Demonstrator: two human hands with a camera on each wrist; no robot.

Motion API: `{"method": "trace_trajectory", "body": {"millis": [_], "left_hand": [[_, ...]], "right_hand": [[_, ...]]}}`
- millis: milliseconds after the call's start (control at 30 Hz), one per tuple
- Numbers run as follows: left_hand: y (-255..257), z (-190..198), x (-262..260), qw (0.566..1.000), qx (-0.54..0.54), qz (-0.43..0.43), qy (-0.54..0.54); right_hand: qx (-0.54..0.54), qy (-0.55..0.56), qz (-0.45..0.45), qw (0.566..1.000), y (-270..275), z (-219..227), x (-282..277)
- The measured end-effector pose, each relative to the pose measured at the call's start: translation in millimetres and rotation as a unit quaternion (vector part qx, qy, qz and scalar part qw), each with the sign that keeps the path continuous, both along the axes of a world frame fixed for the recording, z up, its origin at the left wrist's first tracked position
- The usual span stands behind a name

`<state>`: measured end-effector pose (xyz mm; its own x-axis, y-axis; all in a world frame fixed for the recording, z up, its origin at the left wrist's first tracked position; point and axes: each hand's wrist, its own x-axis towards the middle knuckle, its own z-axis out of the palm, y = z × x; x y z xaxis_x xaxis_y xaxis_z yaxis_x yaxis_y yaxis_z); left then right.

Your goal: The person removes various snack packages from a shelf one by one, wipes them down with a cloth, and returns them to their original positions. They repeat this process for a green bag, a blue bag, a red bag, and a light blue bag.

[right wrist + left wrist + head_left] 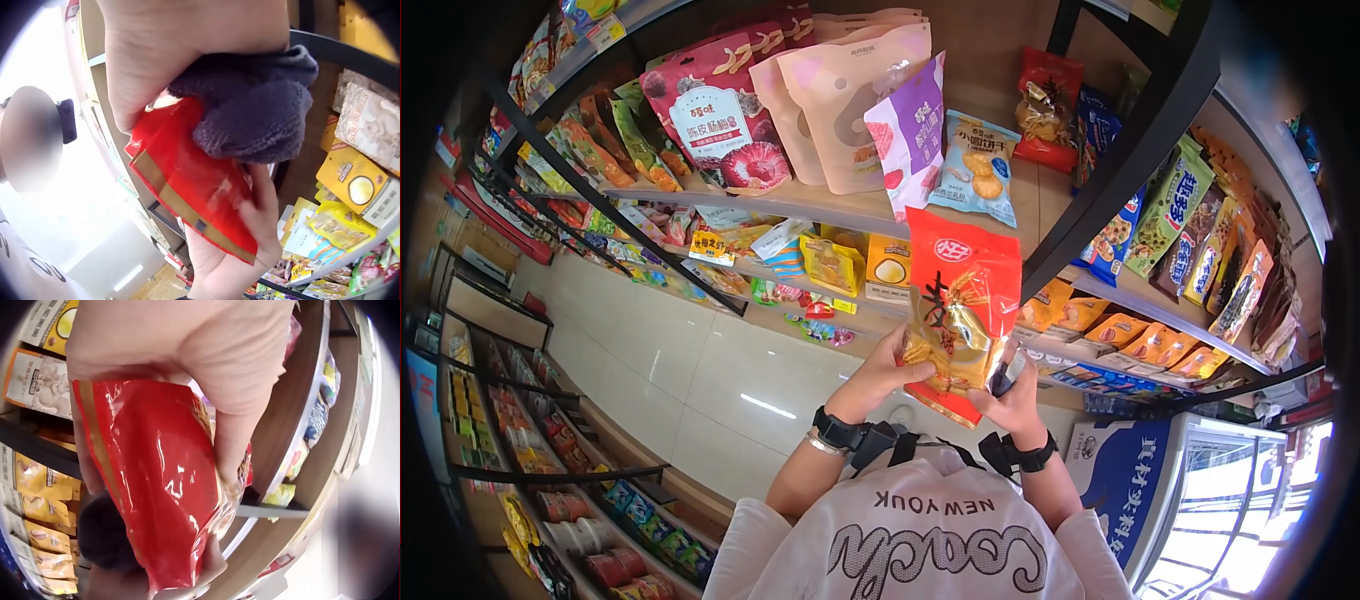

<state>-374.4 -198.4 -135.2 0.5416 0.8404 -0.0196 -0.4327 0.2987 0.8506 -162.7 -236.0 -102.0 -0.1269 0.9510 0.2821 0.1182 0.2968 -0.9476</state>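
Observation:
A red snack bag (966,300) with a clear window stands upright in front of the chest, in both hands. The left hand (882,376) grips its lower left side, thumb on the front. At the lower right, the right hand (1012,396) pinches it and also holds a dark cloth (256,112), bunched against the bag. In the left wrist view the bag (156,475) shows its red side, the left hand (187,350) over it. The right wrist view has the right hand (187,37) above the cloth and bag (194,169).
Behind the bag, a shelf (820,205) carries beige pouches (855,110), a purple-and-white bag (910,135), a blue biscuit bag (978,168) and a similar red bag (1048,110). A black shelf post (1115,160) stands to the right. More snack racks (590,440) line the lower left.

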Motion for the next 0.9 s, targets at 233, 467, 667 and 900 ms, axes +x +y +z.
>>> {"method": "trace_trajectory", "body": {"millis": [233, 467, 667, 900], "left_hand": [[-10.2, -27.8, -11.9, 0.993, -0.078, -0.031, -0.080], [-21.7, -19.2, -7.8, 0.987, -0.117, 0.028, -0.102], [-29.0, -7.6, -11.9, 0.990, -0.087, 0.107, 0.033], [-35.9, -21.0, -4.1, 0.977, 0.083, 0.112, 0.160]], "right_hand": [[-0.060, 0.022, 0.052, 0.997, 2.6, 1.7, 2.9], [-0.056, -0.098, -0.009, 0.994, 7.5, -7.9, 12.9], [0.113, -0.113, -0.214, 0.964, 1.8, 11.6, 5.3], [0.277, -0.323, 0.015, 0.905, -1.5, 10.7, -43.2]]}}
